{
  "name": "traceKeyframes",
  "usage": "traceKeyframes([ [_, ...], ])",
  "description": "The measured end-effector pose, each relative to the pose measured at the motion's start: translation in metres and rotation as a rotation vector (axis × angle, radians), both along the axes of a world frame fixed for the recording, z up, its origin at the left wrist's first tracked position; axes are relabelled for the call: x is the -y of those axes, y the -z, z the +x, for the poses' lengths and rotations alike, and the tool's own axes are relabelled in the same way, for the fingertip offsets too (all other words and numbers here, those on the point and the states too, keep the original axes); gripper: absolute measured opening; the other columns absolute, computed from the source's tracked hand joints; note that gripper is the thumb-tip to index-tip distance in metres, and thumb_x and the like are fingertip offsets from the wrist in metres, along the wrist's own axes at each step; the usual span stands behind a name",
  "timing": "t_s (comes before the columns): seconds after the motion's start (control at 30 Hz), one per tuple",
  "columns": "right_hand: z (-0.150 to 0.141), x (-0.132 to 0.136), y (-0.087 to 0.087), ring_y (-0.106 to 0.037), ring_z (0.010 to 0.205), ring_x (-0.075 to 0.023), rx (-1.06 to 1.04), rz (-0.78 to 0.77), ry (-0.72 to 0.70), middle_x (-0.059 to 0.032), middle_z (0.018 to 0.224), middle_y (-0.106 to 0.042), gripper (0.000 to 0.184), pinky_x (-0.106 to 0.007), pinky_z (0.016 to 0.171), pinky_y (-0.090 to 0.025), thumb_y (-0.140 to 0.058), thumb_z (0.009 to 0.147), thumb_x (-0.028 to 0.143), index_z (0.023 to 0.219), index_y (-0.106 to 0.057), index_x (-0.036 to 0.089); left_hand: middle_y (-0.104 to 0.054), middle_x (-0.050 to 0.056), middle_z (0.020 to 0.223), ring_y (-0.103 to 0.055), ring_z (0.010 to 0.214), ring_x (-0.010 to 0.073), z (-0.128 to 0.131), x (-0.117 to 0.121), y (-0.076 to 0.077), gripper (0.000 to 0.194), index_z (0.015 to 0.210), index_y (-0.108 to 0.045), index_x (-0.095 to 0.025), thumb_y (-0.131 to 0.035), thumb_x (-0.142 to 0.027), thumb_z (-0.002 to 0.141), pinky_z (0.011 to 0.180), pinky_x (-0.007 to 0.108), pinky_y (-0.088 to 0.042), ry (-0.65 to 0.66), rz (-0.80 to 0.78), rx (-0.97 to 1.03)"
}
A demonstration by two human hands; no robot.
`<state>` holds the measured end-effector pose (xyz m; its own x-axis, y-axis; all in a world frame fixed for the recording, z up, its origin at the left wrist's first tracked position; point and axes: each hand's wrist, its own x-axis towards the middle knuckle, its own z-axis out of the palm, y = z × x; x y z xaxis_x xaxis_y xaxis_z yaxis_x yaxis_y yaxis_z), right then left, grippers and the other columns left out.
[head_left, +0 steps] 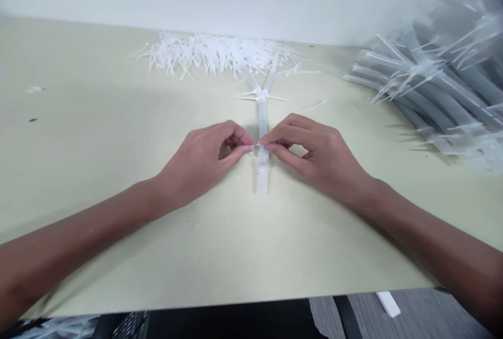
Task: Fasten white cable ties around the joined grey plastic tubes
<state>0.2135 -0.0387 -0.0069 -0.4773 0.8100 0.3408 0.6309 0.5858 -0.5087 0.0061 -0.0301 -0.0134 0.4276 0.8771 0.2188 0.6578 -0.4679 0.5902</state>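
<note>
A translucent Y-shaped tube assembly (pixel 262 113) lies on the table with its two branches pointing away from me. White cable ties (pixel 275 98) are fastened around it just below the fork. Over the lower part of the stem, my left hand (pixel 214 153) and my right hand (pixel 310 153) meet with thumb and forefinger pinched. Between their fingertips is a thin white cable tie (pixel 258 145), each hand gripping part of it. The fingers hide much of this tie. Closer to me, the stem ends in a wider clear piece (pixel 263 179).
A heap of loose white cable ties (pixel 212 53) lies at the back against the wall. One single tie (pixel 313 106) rests right of the fork. On the right is a large pile of clear tubes with ties (pixel 436 82). The table's front edge (pixel 220 305) is near me.
</note>
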Motion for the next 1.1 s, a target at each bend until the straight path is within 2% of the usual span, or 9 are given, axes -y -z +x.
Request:
traceKeyframes([
  [0.43, 0.0007, 0.0008, 0.0006, -0.055, 0.071, -0.0118, 0.001, -0.022, -0.048, -0.0039, 0.088, -0.060, 0.016, -0.026, 0.064, -0.046, -0.050, 0.088, 0.021, 0.093, -0.065, 0.021, -0.067, -0.002, 0.084, -0.060, 0.073, 0.0123, 0.0028, 0.0022, -0.0031, 0.010, 0.087, -0.058, -0.023, -0.051, -0.030, 0.086, 0.062, 0.023, -0.045, 0.008, -0.015, 0.017],
  [0.77, 0.0004, 0.0010, 0.0004, -0.054, 0.068, -0.0119, 0.015, -0.017, -0.014, -0.0034, 0.084, -0.061, 0.015, -0.025, 0.061, -0.043, -0.051, 0.088, 0.023, 0.091, -0.066, 0.020, -0.066, -0.005, 0.081, -0.057, 0.066, 0.0084, 0.0015, 0.0022, -0.0012, 0.008, 0.087, -0.058, -0.023, -0.054, -0.029, 0.085, 0.056, 0.020, -0.040, 0.018, 0.004, 0.015],
  [1.1, 0.0000, 0.0013, -0.0005, -0.054, 0.067, -0.0114, 0.022, -0.027, -0.019, -0.0030, 0.084, -0.061, 0.015, -0.025, 0.061, -0.043, -0.052, 0.088, 0.023, 0.091, -0.066, 0.020, -0.066, -0.004, 0.081, -0.057, 0.066, 0.0093, 0.0017, 0.0023, -0.0031, 0.008, 0.087, -0.057, -0.023, -0.053, -0.030, 0.085, 0.057, 0.021, -0.042, 0.030, -0.008, 0.011],
])
